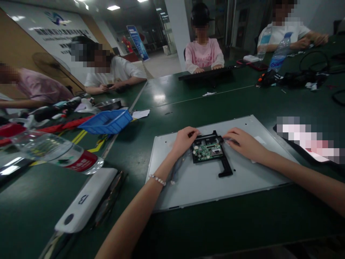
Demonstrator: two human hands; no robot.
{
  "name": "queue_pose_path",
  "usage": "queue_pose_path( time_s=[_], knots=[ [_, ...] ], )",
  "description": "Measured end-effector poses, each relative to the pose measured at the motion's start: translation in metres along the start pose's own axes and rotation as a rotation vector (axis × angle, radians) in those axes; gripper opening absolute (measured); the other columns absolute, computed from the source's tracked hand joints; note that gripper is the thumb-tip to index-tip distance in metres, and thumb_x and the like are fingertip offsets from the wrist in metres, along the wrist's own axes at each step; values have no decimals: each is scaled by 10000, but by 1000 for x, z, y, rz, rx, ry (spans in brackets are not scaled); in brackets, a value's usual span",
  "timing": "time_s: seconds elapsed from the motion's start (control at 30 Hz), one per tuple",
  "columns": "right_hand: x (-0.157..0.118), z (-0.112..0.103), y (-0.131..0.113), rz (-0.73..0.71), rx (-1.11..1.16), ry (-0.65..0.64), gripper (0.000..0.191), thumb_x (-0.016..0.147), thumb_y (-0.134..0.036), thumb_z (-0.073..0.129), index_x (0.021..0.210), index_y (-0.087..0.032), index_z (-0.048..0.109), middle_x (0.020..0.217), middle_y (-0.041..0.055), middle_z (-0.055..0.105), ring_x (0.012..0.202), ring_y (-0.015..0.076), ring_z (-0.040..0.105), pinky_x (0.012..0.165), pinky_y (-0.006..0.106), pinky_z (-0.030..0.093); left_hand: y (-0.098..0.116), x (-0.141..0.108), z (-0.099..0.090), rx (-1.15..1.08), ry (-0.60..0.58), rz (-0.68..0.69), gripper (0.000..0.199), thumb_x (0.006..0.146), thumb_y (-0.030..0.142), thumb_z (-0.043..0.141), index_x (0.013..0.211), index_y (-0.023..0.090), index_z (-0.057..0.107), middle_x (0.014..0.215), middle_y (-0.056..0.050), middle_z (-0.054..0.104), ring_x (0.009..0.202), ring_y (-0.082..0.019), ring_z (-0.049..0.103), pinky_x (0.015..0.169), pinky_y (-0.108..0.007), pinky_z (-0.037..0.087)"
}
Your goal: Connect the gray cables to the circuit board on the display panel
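Note:
A pale flat panel [185, 194] lies on the green table, with a black bracket [228, 167] resting on its middle. Inside the bracket is a green circuit board [206, 151]. My left hand [184, 140] has its curled fingers closed at the bracket's upper left corner. At the upper right side of the bracket, my right hand [242, 142] has its thumb and fingertips pinched together on the frame's edge. Wires [176, 167] lie on the panel beside my left wrist.
A water bottle [59, 151], a white power bank [86, 201] and glasses [109, 198] lie at left, near a blue tray [107, 122]. A phone-like device [309, 144] is at right. Several people sit across the green table [172, 100], where bottles and black cables stand or lie.

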State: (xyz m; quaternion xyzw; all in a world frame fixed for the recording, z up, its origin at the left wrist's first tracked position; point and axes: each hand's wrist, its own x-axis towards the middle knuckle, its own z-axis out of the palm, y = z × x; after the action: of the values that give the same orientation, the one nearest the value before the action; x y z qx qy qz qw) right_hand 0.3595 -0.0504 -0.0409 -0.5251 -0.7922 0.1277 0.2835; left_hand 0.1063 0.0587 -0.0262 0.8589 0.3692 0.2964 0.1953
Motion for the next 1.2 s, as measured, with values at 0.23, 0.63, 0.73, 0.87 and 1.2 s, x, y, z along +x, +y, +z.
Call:
queue_pose_path(
  time_s=[0.23,0.63,0.73,0.87,1.2],
  knots=[
    [-6,-3,1,22,34,-7,322,871,-244,457,1161,-226,596,1081,91,565,978,240,558,845,392,471,-3,-2,6,-177,-11,-135,229,829,314,537,836,148,693,822,-46,709,784,-168,641,718,-270,498],
    [16,-12,12,60,88,-101,249,825,-246,497,1010,-217,661,921,55,661,787,203,599,718,346,476,2,-8,5,-114,92,-54,215,854,297,534,870,156,695,877,-55,705,814,-158,643,720,-260,502],
    [18,-7,13,63,90,-44,237,832,-241,480,973,-230,670,930,43,679,803,204,603,740,347,466,6,-12,2,-21,100,-21,190,865,261,525,873,174,693,884,-43,703,821,-151,639,714,-251,501],
    [10,-3,10,48,82,0,257,852,-234,468,1032,-218,651,983,58,655,817,198,596,742,336,463,12,-16,-3,161,74,29,191,877,233,514,906,176,694,914,-48,705,851,-163,638,763,-270,499],
    [4,-2,4,30,38,31,284,890,-256,445,1098,-206,631,978,79,602,781,192,578,706,346,463,26,-21,-17,449,-15,100,252,879,131,471,1034,162,667,1004,-69,684,914,-183,632,852,-284,476]
  ],
)
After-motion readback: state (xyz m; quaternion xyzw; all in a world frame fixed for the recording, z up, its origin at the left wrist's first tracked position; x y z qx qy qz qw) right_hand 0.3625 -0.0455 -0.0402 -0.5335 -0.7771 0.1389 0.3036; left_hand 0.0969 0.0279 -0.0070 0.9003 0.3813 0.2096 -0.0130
